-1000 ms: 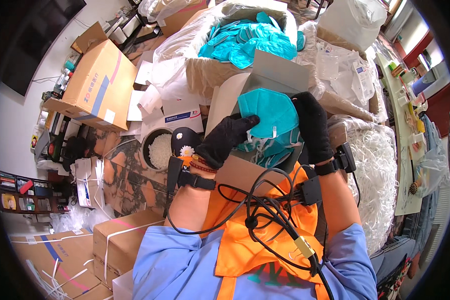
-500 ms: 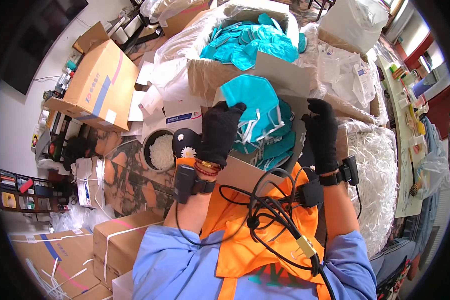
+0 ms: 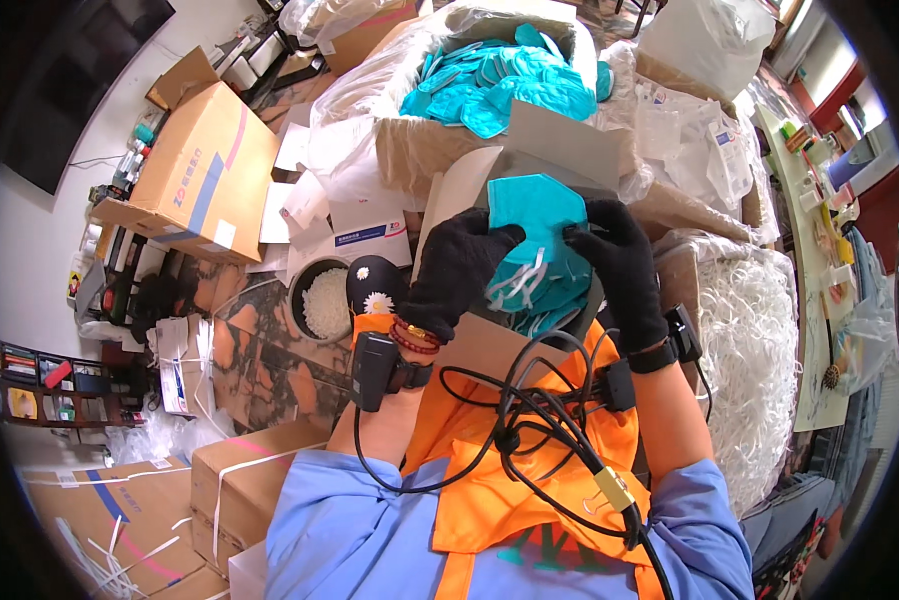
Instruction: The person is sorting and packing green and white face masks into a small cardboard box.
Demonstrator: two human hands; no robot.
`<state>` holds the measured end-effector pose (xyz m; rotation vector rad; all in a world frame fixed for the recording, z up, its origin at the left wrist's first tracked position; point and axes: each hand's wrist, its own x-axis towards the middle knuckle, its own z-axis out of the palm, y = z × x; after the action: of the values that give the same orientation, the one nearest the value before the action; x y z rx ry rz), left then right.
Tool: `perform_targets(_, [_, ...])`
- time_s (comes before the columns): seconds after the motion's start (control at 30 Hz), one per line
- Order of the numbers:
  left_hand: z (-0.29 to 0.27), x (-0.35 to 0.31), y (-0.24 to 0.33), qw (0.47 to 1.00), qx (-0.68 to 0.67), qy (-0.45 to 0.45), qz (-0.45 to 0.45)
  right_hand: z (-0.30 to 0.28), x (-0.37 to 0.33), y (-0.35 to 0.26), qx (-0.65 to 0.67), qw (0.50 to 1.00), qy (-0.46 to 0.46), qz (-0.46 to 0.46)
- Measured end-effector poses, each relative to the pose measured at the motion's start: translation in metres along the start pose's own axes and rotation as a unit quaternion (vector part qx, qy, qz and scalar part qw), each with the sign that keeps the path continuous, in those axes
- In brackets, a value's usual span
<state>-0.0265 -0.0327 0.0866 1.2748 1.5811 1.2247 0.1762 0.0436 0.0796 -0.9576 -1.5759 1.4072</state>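
A turquoise folded face mask (image 3: 537,205) with white ear loops is held up in front of me. My left hand (image 3: 467,262), in a black glove, pinches its left side. My right hand (image 3: 620,265), gloved the same way, has its fingers closed at the right edge of that mask. Below it, more turquoise masks (image 3: 560,290) lie inside an open cardboard box (image 3: 500,350) between my knees. Its raised grey flap (image 3: 560,140) stands behind the held mask. The fingertips behind the mask are hidden.
Beyond stands a plastic-lined carton (image 3: 400,150) heaped with turquoise masks. At right, a box of white ear-loop strips (image 3: 750,350) sits beside my arm. A bowl of white pellets (image 3: 326,302) is left of my knee. Cables (image 3: 530,420) hang over my orange apron (image 3: 490,500).
My right hand has moved left and down from beside the box and now grips the mask's right edge. The mask, in my left hand, has shifted right and turned more upright.
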Motion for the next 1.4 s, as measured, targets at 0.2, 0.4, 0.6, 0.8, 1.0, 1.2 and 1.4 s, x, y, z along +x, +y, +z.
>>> perform_targets(0.2, [0.004,-0.001,-0.013,1.000,0.007,-0.009,0.013,0.016,0.000,-0.013,-0.064,0.998,-0.006,0.008])
perform_targets(0.4, [0.003,-0.002,-0.013,0.999,-0.039,-0.029,-0.011,-0.003,0.005,0.006,-0.069,0.986,0.018,-0.154])
perform_targets(0.6, [-0.010,0.004,-0.040,0.962,0.240,0.036,0.128,-0.011,0.002,-0.033,-0.312,0.891,0.245,-0.222])
perform_targets(0.8, [-0.013,0.000,-0.035,0.979,0.139,-0.023,0.148,-0.010,0.006,-0.034,-0.481,0.770,0.190,-0.375])
perform_targets(1.0, [-0.013,-0.009,-0.034,0.927,-0.324,-0.134,-0.133,0.002,-0.004,-0.051,-0.545,0.735,0.169,-0.366])
perform_targets(1.2, [-0.008,-0.009,-0.034,0.976,-0.126,-0.175,0.038,0.024,-0.018,-0.021,-0.552,0.769,-0.099,-0.307])
perform_targets(1.4, [-0.018,0.001,-0.042,0.966,-0.240,-0.072,-0.066,0.010,-0.007,-0.022,-0.409,0.902,-0.021,-0.138])
